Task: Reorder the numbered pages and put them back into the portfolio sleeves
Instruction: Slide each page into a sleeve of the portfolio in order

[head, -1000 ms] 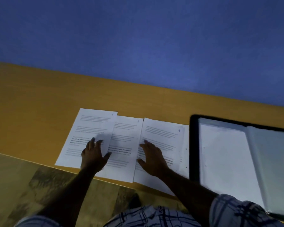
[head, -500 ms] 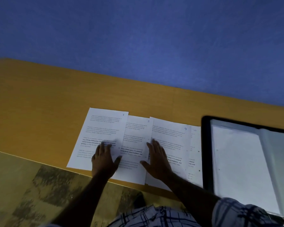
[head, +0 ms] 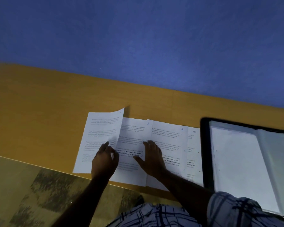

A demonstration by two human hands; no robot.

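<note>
Several numbered white pages lie overlapped in a row near the front edge of the wooden table point(head: 39, 112). The leftmost page point(head: 98, 128) has its right edge curling up off the table. My left hand point(head: 105, 159) pinches that page at its right edge, thumb and fingers curled. Beside it lies page 8 point(head: 134, 133), then page 9 point(head: 169, 138) and page 10 point(head: 193, 145). My right hand point(head: 152, 158) rests flat with straight fingers across pages 8 and 9. The black portfolio point(head: 205, 153) lies open at the right, with clear sleeves point(head: 236, 161) showing.
A blue wall point(head: 138, 38) rises right behind the table's far edge. Patterned floor point(head: 39, 194) shows below the table's front edge. A checked garment point(head: 154, 215) fills the bottom of the view.
My left hand went from lying flat on the leftmost page to pinching its right edge, which has lifted and curled. My right hand stays flat on the pages.
</note>
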